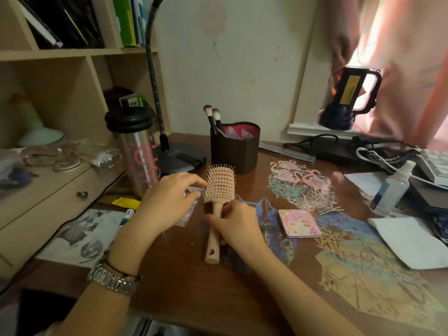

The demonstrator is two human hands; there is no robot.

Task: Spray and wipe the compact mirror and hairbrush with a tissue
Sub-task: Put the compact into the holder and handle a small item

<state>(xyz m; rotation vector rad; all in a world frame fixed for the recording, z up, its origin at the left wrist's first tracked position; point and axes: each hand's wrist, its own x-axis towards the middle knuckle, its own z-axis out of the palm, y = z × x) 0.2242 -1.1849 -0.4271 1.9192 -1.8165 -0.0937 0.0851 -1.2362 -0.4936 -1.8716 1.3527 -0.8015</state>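
Observation:
A pale pink hairbrush (pixel 219 187) with a wooden handle lies mid-desk, bristles facing up and toward me. My right hand (pixel 236 225) grips its handle just below the head. My left hand (pixel 169 200) hovers at the left side of the bristles, fingers spread, holding nothing. A square pink compact mirror (pixel 299 223) lies shut on the desk right of the brush. A clear spray bottle (pixel 394 187) stands at the right. A white tissue (pixel 412 242) lies flat near the right edge.
A steel tumbler (pixel 135 151) with a black lid stands left of the brush, a lamp base (pixel 180 157) behind it. A brown holder (pixel 234 149) with makeup brushes stands behind the hairbrush. Cables and a keyboard (pixel 434 166) crowd the far right. Decorative paper cut-outs cover the brown desk (pixel 174 275).

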